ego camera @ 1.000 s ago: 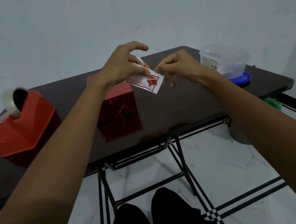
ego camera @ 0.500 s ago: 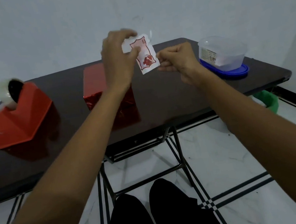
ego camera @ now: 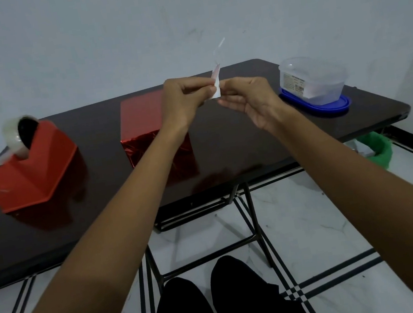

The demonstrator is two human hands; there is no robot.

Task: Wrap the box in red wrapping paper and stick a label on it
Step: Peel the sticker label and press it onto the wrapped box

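Observation:
The box (ego camera: pixel 140 115), covered in shiny red wrapping paper, stands on the dark table (ego camera: pixel 239 148) behind my left forearm. Both hands are raised above the table, to the right of the box. My left hand (ego camera: pixel 186 97) pinches a small white label with a red print (ego camera: pixel 217 85), seen nearly edge-on. My right hand (ego camera: pixel 247 96) touches the label's other side with thumb and fingertips. A thin clear strip (ego camera: pixel 218 48) curls up from the label's top.
A red tape dispenser (ego camera: pixel 27 167) with a roll of clear tape sits at the table's left. A clear plastic tub on a blue lid (ego camera: pixel 312 84) stands at the right. A green object (ego camera: pixel 378 149) lies on the tiled floor under the right edge.
The label was held flat facing me, then turned upright, and is now edge-on. A clear strip now stands away from its top. Both hands stayed close together above the table.

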